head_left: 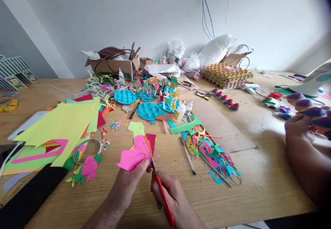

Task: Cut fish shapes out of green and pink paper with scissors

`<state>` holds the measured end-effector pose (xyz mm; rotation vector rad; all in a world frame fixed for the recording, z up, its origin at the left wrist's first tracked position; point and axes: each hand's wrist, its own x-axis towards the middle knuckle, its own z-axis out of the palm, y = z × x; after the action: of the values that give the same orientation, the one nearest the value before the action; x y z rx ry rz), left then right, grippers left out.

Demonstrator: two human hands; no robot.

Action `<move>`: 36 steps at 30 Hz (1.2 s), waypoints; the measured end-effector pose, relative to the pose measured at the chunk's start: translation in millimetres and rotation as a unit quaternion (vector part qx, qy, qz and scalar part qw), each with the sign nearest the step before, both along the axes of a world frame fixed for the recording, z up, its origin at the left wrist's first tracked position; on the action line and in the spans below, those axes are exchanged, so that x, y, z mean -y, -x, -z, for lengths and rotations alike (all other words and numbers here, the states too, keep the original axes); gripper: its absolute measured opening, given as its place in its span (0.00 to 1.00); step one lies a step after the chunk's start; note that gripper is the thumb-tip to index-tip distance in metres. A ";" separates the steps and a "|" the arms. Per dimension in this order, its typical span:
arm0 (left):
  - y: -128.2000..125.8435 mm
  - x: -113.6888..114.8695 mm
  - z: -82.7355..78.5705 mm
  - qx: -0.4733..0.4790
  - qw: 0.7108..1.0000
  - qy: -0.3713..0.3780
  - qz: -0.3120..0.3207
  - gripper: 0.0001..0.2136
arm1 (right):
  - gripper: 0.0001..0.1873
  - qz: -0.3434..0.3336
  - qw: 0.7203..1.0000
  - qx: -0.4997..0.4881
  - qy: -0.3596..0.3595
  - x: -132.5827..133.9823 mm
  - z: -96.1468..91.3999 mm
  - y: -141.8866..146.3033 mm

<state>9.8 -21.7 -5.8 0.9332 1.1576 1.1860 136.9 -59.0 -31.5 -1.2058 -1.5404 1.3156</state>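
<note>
Between thumb and fingers, my left hand [133, 179] pinches a piece of pink paper [130, 158] with a fish outline drawn on it. My right hand [169, 191] is wrapped round red-handled scissors [164, 198], whose blades meet the right edge of the pink paper. Just beyond lie a light green paper piece [136, 128] with a drawn fish and some red paper [152, 143]. To the left, cut-out paper fish [89, 167] in pink and green rest beside a roll of tape [87, 151].
Yellow sheets [64, 118] are stacked at left. Paper scraps [212, 153], a pen [188, 155] and cardboard [219, 125] lie at right. Blue discs [150, 111] and glue bottles [180, 112] stand behind. At far right, another person's hand [297, 127] holds a painted egg-carton strip [312, 112].
</note>
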 end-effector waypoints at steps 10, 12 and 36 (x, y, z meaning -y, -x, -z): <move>0.3 0.9 1.6 -0.018 0.999 -0.005 0.031 0.07 | 0.22 0.001 1.000 -0.011 0.005 3.1 1.3 -2.2; 0.1 1.1 2.2 -0.017 0.999 -0.006 0.032 0.06 | 0.21 0.003 1.000 -0.016 0.009 3.3 -0.4 -2.1; 7.9 -2.7 -2.6 -0.053 0.992 -0.016 0.110 0.07 | 0.22 -0.007 1.000 0.021 0.006 4.5 2.2 -8.9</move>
<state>1.9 -19.0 -3.2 1.1298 1.0907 0.9883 145.8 -63.5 -33.7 -1.2409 -1.5746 1.3178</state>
